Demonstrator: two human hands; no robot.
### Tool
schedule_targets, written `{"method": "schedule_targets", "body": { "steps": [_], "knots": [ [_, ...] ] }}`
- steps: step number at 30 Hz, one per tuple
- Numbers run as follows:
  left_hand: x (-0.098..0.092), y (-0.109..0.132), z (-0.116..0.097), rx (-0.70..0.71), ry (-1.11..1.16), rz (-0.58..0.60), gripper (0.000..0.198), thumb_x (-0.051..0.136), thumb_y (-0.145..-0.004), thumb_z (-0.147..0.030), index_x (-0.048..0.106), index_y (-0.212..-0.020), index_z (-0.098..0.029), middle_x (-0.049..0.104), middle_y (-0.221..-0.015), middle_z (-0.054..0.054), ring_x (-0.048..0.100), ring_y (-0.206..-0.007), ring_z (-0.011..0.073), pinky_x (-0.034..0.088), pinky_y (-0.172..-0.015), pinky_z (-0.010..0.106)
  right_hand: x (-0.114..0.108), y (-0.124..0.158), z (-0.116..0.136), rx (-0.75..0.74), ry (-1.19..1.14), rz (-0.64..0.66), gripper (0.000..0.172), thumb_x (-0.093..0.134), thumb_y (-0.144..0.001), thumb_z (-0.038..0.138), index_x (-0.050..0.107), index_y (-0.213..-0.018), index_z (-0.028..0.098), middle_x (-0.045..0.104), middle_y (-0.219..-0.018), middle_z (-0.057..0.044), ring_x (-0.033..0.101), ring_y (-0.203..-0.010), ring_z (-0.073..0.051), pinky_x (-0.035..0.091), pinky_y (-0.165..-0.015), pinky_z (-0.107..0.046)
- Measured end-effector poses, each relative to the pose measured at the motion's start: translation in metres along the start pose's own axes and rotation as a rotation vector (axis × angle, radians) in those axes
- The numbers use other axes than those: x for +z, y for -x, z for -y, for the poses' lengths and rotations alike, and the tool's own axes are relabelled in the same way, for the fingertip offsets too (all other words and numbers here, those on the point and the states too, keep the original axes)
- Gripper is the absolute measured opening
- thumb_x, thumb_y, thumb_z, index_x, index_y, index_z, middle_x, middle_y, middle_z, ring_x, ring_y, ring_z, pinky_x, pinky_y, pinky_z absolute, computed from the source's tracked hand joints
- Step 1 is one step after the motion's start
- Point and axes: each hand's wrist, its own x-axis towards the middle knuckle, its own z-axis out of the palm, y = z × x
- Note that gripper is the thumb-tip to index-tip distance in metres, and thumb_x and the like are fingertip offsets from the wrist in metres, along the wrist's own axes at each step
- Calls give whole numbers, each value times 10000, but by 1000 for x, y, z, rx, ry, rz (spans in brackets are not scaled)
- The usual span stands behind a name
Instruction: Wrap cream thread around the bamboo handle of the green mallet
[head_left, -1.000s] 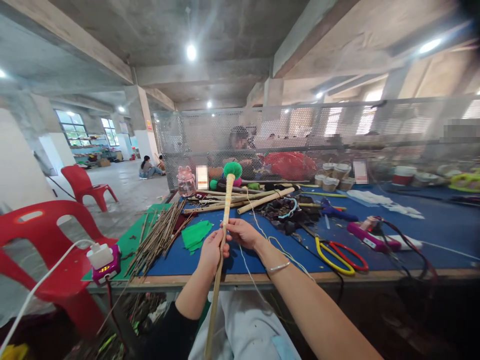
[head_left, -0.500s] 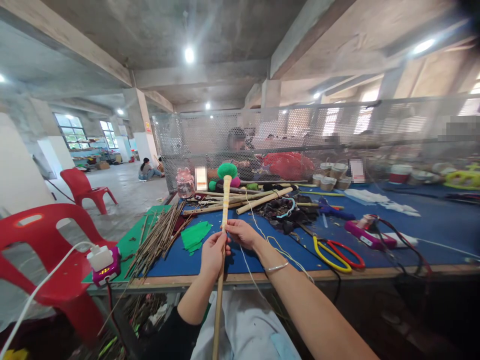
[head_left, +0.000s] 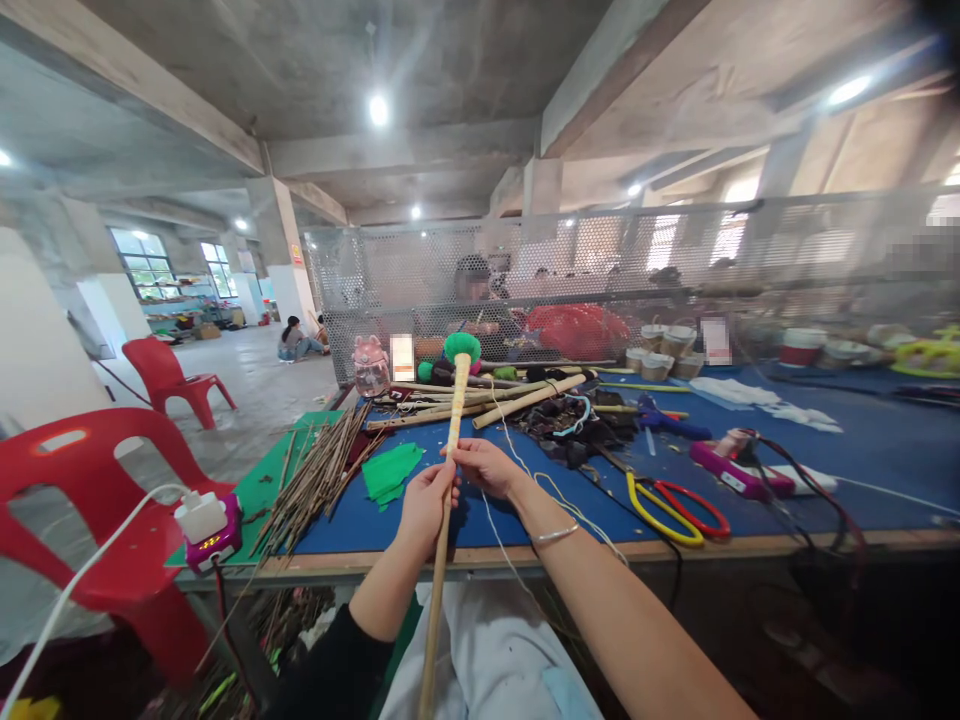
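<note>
A long pale stick (head_left: 436,620) slants up from my lap over the table edge, its upper part wrapped in yellowish tape or cord. On its far end sits a fluffy green ball (head_left: 463,348). My left hand (head_left: 429,500) is closed around the stick just below the wrapped part. Right above it, the fingertips of my right hand (head_left: 484,466) pinch the stick at the lower end of the wrapping. A thin white string (head_left: 491,525) hangs from beside my right hand down past the table edge.
Thin twigs (head_left: 319,475) and a green cloth piece (head_left: 391,474) lie left on the blue table (head_left: 517,535). Yellow-and-red-handled scissors (head_left: 667,508), a purple power strip (head_left: 739,472) and paper cups (head_left: 660,352) are at right. Behind a mesh screen (head_left: 405,270) sits a person. Red chairs (head_left: 150,450) stand left.
The ball end of the stick has tipped slightly to the right and a little lower. Both hands remain on the stick in nearly the same place.
</note>
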Motion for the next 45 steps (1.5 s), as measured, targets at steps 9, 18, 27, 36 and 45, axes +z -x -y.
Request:
{"method": "schedule_targets", "body": {
  "steps": [9, 18, 27, 36, 45],
  "knots": [
    [4, 2, 11, 205, -92, -138, 379, 762, -490, -360, 609, -722, -102, 576, -590, -10, 462, -492, 61, 356, -484, 181, -4, -2, -8, -64, 39, -85, 331, 748, -543, 314, 533, -708, 125, 544, -541, 31, 402, -405, -40, 235, -390, -170],
    [-2, 5, 5, 44, 89, -19, 411, 707, -532, -467, 611, -702, -106, 557, -538, -14, 435, -402, 50, 333, -402, 181, 3, 4, 1, -19, -72, 62, 295, 715, -625, 307, 583, -795, 104, 436, -447, 73, 212, -328, -1, 117, -346, -177],
    [3, 1, 10, 158, -45, -130, 395, 754, -505, -388, 568, -716, -111, 496, -499, -61, 363, -391, 19, 270, -380, 150, -4, -1, -6, -55, 2, -44, 299, 746, -568, 291, 573, -725, 104, 510, -518, 38, 359, -392, -26, 215, -383, -167],
    [-2, 6, 6, 44, 101, -1, 420, 708, -527, -487, 590, -682, -114, 539, -509, -23, 428, -385, 44, 336, -393, 171, 4, 5, 2, -17, -88, 71, 313, 718, -621, 318, 582, -808, 107, 422, -434, 75, 291, -347, -22, 163, -363, -174],
    [4, 2, 13, 195, -106, -151, 370, 708, -561, -416, 557, -741, -130, 502, -551, -44, 416, -427, 44, 339, -397, 161, 1, -1, -5, -47, -3, -44, 313, 756, -553, 294, 560, -720, 116, 525, -548, 36, 430, -444, -44, 295, -441, -178]
  ]
}}
